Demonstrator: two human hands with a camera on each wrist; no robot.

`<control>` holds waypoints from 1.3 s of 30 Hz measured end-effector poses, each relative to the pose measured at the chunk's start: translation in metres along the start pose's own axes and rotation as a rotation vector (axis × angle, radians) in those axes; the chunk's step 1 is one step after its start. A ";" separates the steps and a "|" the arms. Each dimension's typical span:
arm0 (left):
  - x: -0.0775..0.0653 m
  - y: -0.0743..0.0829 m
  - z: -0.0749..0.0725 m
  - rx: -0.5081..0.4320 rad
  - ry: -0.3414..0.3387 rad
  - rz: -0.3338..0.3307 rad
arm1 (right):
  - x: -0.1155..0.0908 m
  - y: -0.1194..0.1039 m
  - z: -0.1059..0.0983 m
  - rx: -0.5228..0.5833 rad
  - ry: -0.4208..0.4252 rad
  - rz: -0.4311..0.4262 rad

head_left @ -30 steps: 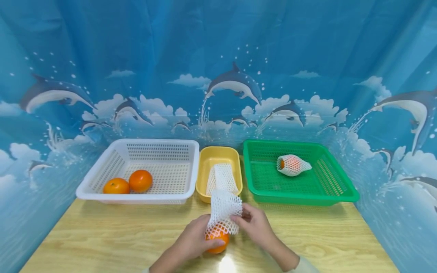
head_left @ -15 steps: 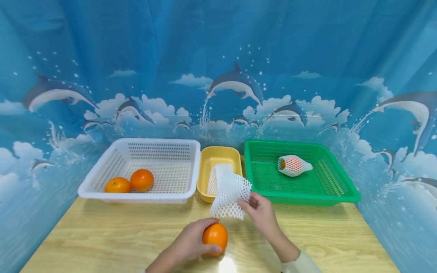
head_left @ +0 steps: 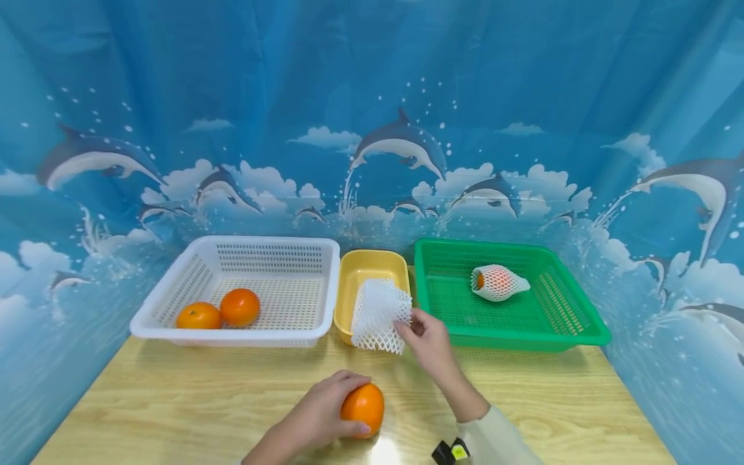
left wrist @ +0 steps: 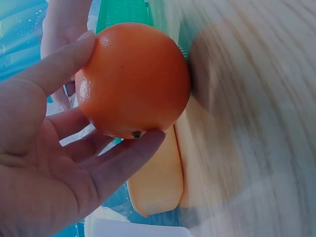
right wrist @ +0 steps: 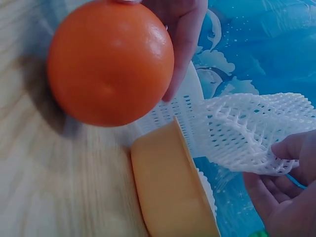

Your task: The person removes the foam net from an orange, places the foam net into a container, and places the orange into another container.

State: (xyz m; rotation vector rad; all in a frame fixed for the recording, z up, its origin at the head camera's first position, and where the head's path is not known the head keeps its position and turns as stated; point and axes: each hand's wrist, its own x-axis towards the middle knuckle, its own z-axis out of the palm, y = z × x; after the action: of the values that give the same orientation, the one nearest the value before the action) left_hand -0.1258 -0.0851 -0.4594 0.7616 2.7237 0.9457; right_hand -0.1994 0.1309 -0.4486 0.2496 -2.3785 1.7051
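Note:
My left hand [head_left: 325, 410] grips an orange [head_left: 364, 411] near the front of the table, thumb on one side and fingers on the other. The left wrist view shows the bare orange [left wrist: 136, 79] with a small green stem spot beside a fingertip. My right hand [head_left: 429, 339] pinches a white foam net sleeve [head_left: 380, 318] by its edge. In the head view the sleeve overlaps the yellow container [head_left: 372, 258]; in the right wrist view the sleeve [right wrist: 247, 131] hangs limp from thumb and fingers, with no fruit inside.
A white basket [head_left: 290, 332] at the back left bears two oranges [head_left: 240, 307]. The green basket [head_left: 511, 339] at the back right holds a net-wrapped orange [head_left: 498, 282]. More white netting lies in the yellow container. A black item with a yellow patch [head_left: 451, 452] shows by the right sleeve.
The net sleeve has come off the orange. My right hand has carried it up and away, over the yellow container. My left hand still grips the orange in nearly the same spot.

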 end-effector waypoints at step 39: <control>0.002 0.001 0.000 0.047 -0.050 -0.007 | 0.063 0.010 0.052 -0.492 -0.033 -0.057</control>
State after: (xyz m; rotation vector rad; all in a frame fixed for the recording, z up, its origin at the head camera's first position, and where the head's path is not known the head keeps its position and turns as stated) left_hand -0.1273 -0.0836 -0.4593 0.7729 2.7124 0.8516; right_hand -0.2660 0.0831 -0.4573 0.2601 -2.6864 1.0481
